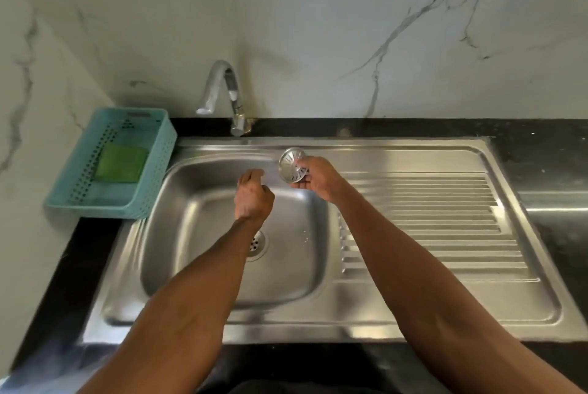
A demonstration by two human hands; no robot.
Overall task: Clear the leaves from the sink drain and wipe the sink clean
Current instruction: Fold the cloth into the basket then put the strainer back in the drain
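Observation:
My right hand point(318, 178) grips a round metal drain strainer point(291, 164), tilted on its side above the back right corner of the steel sink basin point(197, 234). My left hand point(253, 198) hovers over the basin's middle, fingers loosely curled and holding nothing. The drain hole point(257, 242) in the basin floor is partly hidden behind my left forearm. I see no leaves in the basin or the strainer.
A chrome tap point(219, 91) stands behind the basin. A teal plastic basket point(79, 202) on the left counter holds a green sponge point(122, 162). The ribbed draining board point(429, 225) lies to the right, with black counter point(547, 164) around it.

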